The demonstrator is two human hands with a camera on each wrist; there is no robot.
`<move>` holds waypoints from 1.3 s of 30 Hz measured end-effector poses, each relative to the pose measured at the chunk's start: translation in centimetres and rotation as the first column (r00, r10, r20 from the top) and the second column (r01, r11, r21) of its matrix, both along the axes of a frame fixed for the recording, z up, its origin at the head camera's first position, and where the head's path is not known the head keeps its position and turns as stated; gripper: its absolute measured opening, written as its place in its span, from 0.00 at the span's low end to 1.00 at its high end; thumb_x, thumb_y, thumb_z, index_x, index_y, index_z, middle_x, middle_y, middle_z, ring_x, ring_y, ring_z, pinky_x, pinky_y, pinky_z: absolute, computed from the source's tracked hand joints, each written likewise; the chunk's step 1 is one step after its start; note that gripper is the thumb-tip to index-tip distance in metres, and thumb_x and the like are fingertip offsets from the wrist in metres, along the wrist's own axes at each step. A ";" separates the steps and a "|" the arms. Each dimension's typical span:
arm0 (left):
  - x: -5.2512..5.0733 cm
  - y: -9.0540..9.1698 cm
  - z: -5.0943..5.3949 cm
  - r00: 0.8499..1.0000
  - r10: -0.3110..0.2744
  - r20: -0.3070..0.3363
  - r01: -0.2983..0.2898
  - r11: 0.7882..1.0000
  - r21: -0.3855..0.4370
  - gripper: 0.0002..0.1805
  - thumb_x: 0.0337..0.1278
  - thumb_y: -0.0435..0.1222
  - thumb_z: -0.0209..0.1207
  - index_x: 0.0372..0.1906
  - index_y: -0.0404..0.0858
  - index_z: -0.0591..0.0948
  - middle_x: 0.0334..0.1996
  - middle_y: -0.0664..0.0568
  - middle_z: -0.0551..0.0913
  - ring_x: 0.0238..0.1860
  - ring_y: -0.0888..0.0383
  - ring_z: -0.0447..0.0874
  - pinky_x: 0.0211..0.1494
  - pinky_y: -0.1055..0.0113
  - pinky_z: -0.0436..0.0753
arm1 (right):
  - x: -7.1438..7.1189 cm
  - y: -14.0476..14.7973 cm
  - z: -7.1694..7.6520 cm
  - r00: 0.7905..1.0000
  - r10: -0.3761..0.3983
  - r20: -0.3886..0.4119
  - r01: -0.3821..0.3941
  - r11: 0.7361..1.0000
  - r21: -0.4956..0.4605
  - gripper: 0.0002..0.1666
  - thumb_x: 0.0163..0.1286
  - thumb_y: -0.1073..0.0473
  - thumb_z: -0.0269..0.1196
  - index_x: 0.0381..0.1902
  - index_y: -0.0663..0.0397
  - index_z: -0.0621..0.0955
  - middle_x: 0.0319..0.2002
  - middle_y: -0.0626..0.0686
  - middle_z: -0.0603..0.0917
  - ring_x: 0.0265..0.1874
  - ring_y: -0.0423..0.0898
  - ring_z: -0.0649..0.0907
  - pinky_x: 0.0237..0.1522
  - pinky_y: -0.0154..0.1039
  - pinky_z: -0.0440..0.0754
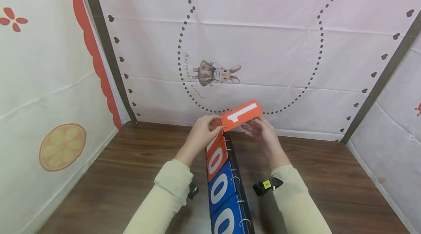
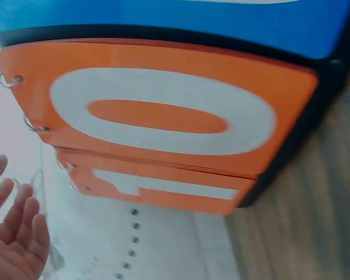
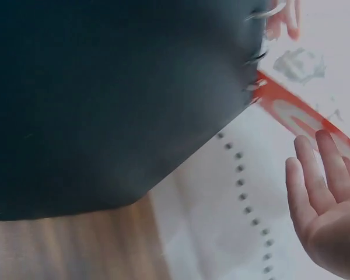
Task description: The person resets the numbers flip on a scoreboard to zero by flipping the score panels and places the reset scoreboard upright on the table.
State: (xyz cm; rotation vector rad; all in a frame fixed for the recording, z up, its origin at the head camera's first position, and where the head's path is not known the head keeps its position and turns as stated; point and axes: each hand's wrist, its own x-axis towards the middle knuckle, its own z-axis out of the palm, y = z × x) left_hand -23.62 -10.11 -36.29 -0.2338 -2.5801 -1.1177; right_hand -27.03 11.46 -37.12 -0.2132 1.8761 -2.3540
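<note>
A tabletop flip scoreboard (image 1: 218, 186) stands on the table, with ringed orange and blue number cards facing left. At its far end, an orange card bearing a white 1 (image 1: 241, 116) is raised across the top edge, towards the right. My left hand (image 1: 202, 135) is at this card's ringed end, thumb and index finger spread beside it; contact is unclear. Beneath the card's right end is my right hand (image 1: 263, 135), fingers extended. The right wrist view shows that hand palm up beside the card's underside (image 3: 291, 111), and the board's black back (image 3: 116, 105).
The board stands on a brown wooden table (image 1: 158, 146). A pale patterned cloth (image 1: 263, 62) hangs behind, with cloth sides at left (image 1: 59, 91) and right (image 1: 398, 109). Metal rings (image 1: 235, 180) run along the board's top edge.
</note>
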 end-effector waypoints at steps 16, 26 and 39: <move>-1.0 0.4 3.4 0.998 0.035 -0.058 -0.022 0.975 0.223 0.36 0.58 0.49 0.56 0.69 0.54 0.53 0.38 0.50 0.78 0.33 0.55 0.79 0.29 0.61 0.78 | 1.0 -3.6 3.0 0.809 0.503 -0.303 -0.395 0.848 0.354 0.28 0.76 0.54 0.37 0.68 0.63 0.58 0.65 0.63 0.64 0.64 0.58 0.64 0.63 0.58 0.57; -0.6 -3.8 1.6 0.969 0.232 -0.082 -0.200 0.937 0.286 0.20 0.54 0.35 0.53 0.55 0.40 0.77 0.27 0.44 0.76 0.15 0.58 0.59 0.16 0.68 0.61 | 0.7 -2.3 1.4 0.861 0.435 -0.264 -0.366 0.889 0.275 0.27 0.75 0.52 0.40 0.67 0.58 0.59 0.65 0.64 0.65 0.63 0.57 0.66 0.63 0.57 0.58; -0.8 -6.7 -3.0 0.956 0.251 0.152 -0.285 0.917 0.279 0.23 0.54 0.39 0.60 0.55 0.35 0.77 0.59 0.39 0.72 0.62 0.46 0.65 0.62 0.53 0.66 | 0.7 -0.9 -0.9 0.929 0.325 -0.176 -0.251 0.905 0.345 0.26 0.72 0.59 0.47 0.66 0.57 0.62 0.62 0.61 0.69 0.61 0.56 0.69 0.60 0.52 0.65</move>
